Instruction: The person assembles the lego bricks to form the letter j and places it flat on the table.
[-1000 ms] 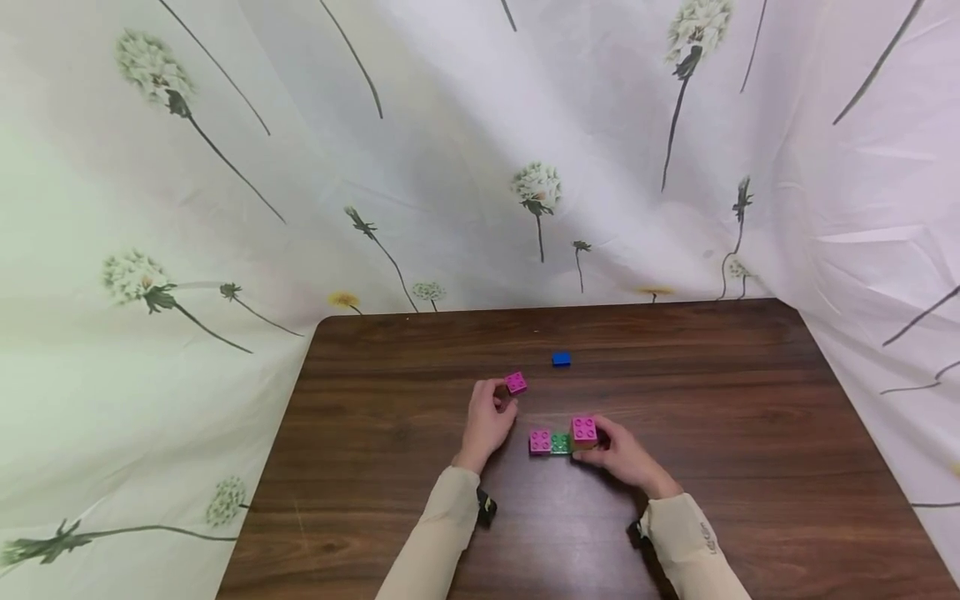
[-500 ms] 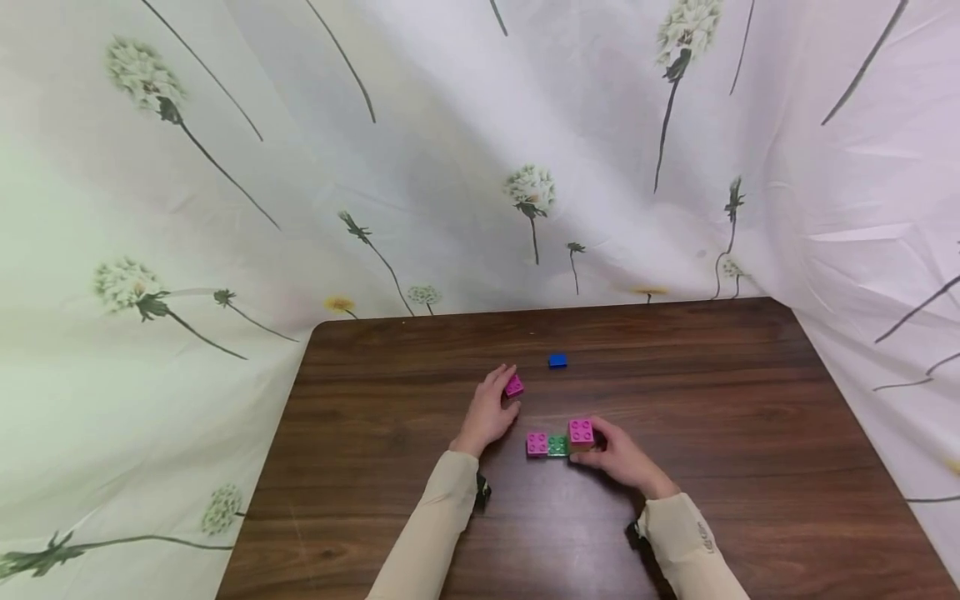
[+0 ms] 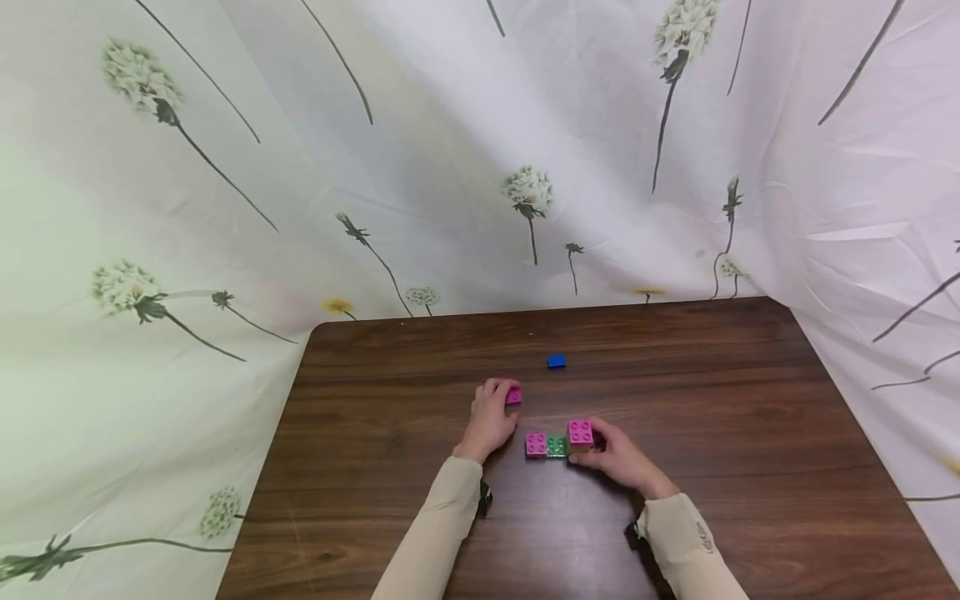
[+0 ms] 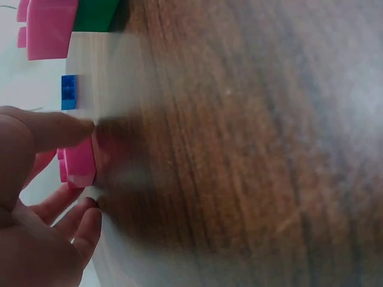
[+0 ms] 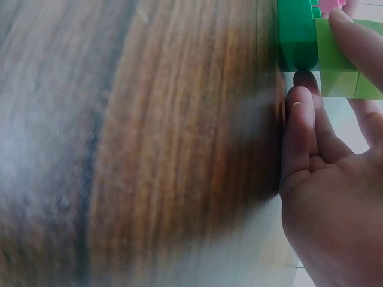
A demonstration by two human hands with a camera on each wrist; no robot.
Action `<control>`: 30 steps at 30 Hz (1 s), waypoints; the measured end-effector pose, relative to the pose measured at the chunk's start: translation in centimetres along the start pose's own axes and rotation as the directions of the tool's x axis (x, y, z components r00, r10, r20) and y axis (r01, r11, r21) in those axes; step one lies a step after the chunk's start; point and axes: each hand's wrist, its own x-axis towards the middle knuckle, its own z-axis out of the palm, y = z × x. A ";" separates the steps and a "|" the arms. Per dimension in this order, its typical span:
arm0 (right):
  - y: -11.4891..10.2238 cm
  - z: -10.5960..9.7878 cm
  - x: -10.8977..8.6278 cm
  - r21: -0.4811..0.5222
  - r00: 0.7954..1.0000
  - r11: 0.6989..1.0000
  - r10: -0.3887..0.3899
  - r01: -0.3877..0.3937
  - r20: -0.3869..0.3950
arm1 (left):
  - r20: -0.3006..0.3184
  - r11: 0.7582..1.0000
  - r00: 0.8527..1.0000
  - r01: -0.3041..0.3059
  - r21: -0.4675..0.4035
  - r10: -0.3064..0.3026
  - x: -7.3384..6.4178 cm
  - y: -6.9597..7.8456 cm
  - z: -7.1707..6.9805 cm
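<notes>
My left hand (image 3: 489,421) has its fingers curled over a small pink toy brick (image 3: 513,397). In the left wrist view the thumb crosses in front of this pink brick (image 4: 80,164), with fingers behind it. My right hand (image 3: 626,457) grips the right end of a brick build, thumb on one side and fingers on the other. That build has a green base brick (image 3: 556,447), a pink brick (image 3: 536,445) on its left and a taller stack topped by a pink brick (image 3: 580,431) on its right. Under my right thumb lie lime-green bricks (image 5: 340,78).
A blue brick (image 3: 556,362) lies farther back on the dark wooden table (image 3: 720,375). Behind the table's rear edge hangs a pale cloth (image 3: 450,167) printed with dandelions. Each wrist wears a small black device.
My left fingers have reached over the loose pink brick and curled round it; the brick has turned and shifted slightly toward me. My right hand keeps its grip on the build.
</notes>
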 end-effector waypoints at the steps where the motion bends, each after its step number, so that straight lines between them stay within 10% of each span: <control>1: 0.0 0.0 0.0 0.003 1.000 1.000 -0.001 0.001 0.004 | -0.002 1.000 1.000 0.013 -0.007 -0.013 -0.1 0.0 0.0; 30: 0.1 0.0 0.0 0.000 1.000 1.000 -0.004 0.004 0.004 | -0.030 0.983 0.989 0.138 -0.125 -0.143 -0.5 -1.6 0.9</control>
